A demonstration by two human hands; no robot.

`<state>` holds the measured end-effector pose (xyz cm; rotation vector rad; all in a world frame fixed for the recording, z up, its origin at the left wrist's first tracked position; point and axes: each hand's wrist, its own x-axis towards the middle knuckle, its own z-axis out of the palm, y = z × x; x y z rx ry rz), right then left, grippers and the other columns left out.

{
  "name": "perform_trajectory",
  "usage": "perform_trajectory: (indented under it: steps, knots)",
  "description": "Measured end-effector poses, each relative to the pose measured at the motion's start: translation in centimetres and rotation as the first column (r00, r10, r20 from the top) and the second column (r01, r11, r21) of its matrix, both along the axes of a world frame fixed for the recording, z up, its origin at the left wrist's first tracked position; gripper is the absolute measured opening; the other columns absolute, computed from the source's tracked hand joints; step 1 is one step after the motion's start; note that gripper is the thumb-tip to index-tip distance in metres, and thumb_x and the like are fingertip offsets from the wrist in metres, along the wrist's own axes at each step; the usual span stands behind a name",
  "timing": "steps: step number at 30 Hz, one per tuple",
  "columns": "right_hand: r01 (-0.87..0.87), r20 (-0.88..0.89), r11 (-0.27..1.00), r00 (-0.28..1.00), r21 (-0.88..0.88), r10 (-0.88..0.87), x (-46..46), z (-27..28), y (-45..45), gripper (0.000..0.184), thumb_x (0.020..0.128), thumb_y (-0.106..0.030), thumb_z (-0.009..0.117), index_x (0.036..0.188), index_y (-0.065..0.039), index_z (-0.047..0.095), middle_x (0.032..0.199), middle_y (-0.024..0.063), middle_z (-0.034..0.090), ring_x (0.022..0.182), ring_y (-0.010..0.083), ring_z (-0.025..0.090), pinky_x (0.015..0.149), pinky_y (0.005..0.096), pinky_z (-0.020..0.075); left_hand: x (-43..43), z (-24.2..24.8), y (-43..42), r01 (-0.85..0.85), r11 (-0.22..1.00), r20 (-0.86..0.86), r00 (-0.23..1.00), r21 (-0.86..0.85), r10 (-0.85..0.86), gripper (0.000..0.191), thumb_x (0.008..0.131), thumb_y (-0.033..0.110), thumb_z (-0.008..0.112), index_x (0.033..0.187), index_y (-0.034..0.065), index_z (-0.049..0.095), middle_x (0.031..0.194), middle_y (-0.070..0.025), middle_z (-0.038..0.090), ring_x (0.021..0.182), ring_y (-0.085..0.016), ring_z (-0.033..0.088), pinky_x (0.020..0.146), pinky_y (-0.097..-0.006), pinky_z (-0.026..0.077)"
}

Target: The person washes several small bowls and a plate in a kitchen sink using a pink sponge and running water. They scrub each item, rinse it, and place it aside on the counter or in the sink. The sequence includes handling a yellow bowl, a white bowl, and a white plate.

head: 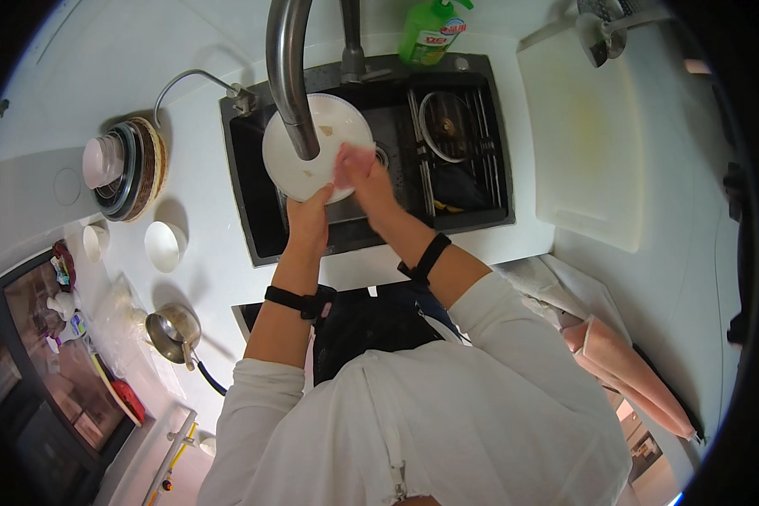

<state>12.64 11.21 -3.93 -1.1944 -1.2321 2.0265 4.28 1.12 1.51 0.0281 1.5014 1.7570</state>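
My left hand [310, 218] grips the near rim of a white plate [291, 171] with a thin blue edge, held over the left basin of a black sink [243, 209]. Two small brownish patches mark the plate's face. A pink cloth [349, 163], slightly blurred, is held in my right hand [373, 186] against the plate's right side. The metal faucet [289, 69] arches above and hides part of the plate. Whether water runs from it, I cannot tell.
A metal rack [425, 158] with a round glass lid [446, 126] sits in the right basin. Behind stands a green pump bottle [427, 38]. Stacked dishes and baskets [145, 167], a white bowl [165, 246] and a metal saucepan [172, 332] are at left; a cutting board [582, 139] leans at right.
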Motion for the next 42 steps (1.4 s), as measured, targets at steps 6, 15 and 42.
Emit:
perform_trajectory:
  steps: [6,15,42]
  knots:
    - [-0.007,0.084,1.000,0.996,0.031,0.004,0.8,1.1,-0.2,0.029,0.099,-0.029,0.060,0.113,-0.005,0.065,0.091,0.0035,0.068,0.067,0.0099,0.059,0.055,0.0251,0.0460,-1.4,0.5,-0.6,0.211,0.970,0.037,0.977,-0.117,-0.208,0.054,0.075,-0.006,0.061,0.129,-0.0040,0.056,0.122,-0.0104,0.064,0.113,-0.020,0.060,0.098,-0.0309,0.044]
    - [-0.020,0.169,0.961,0.985,0.274,-0.028,2.0,0.3,1.3,0.028,0.099,-0.029,0.059,0.107,-0.003,0.069,0.094,0.0065,0.073,0.076,0.0195,0.068,0.070,0.0338,0.0524,-2.5,1.2,-1.2,0.343,0.928,0.010,0.938,-0.149,-0.345,0.057,0.074,-0.006,0.058,0.130,-0.0050,0.053,0.122,-0.0102,0.062,0.112,-0.022,0.060,0.101,-0.0311,0.043]
    - [-0.265,0.102,0.649,0.955,0.713,0.278,0.0,5.9,0.8,0.022,0.084,-0.004,0.065,0.107,-0.006,0.063,0.102,0.0146,0.061,0.092,0.0334,0.062,0.080,0.0377,0.0527,-0.3,0.2,-0.7,0.217,0.975,0.050,0.975,-0.045,-0.215,0.063,0.104,0.054,0.040,0.143,0.0036,0.045,0.133,-0.0095,0.056,0.119,-0.019,0.055,0.100,-0.0332,0.047]
